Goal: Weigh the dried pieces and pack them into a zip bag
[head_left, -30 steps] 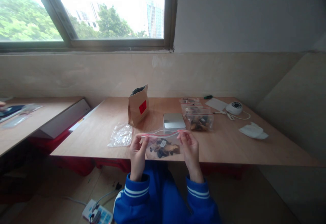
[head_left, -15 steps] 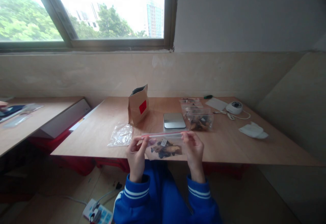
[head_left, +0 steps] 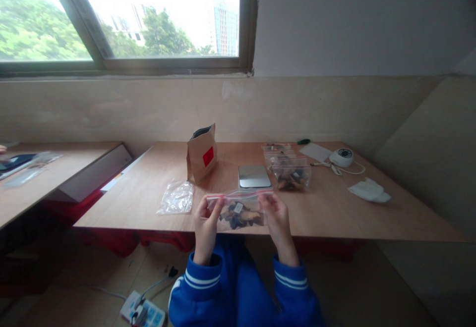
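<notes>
- While both hands pinch it, the clear zip bag (head_left: 240, 211) hangs upright over the near edge of the counter (head_left: 334, 213), its long axis running side to side and its red zip strip on top, with dark dried pieces and a small white tag inside.
- Left hand (head_left: 206, 221): fingers closed on the bag's left top corner, thumb against the strip.
- Right hand (head_left: 274, 216): fingers closed on the right top corner, at the other end of the strip.
- Just beyond the hands lies a flat silver scale (head_left: 254, 176); beyond and to the left stands a brown paper pouch (head_left: 202, 153) with a red label.
- Left of the left hand lies an empty clear bag (head_left: 176, 197).
- Beyond the right hand sit more filled bags (head_left: 290, 174).
</notes>
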Motion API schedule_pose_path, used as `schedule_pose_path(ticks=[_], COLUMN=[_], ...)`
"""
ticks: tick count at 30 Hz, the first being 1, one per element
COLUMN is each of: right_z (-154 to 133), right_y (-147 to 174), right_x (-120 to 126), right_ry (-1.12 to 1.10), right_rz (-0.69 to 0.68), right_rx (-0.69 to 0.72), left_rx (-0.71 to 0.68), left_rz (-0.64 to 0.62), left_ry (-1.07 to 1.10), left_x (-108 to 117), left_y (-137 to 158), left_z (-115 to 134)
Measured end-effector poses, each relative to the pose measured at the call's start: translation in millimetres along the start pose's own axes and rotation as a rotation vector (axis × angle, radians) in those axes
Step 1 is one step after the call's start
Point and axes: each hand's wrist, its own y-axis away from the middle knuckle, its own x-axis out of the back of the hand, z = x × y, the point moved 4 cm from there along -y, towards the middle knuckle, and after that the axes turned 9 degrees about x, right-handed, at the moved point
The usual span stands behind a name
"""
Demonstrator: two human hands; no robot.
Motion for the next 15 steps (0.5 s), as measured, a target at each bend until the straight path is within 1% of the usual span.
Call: schedule_pose_path(ticks=[4, 8, 15], right_z=[-4, -7, -14], right_y=[-1, -1, 0], right_x=[-1, 1, 4], right_ry=[0.022, 0.043, 0.106], right_rz=[-0.004, -0.001, -0.019], right_rx=[0.034, 0.100, 0.257], left_rx=[0.023, 0.034, -0.017], left_rz=[-0.015, -0.008, 0.040], left_ry=[0.043, 0.017, -0.080], left_x=[2, 5, 9], left_y=[-1, -1, 0], left_z=[0, 1, 5])
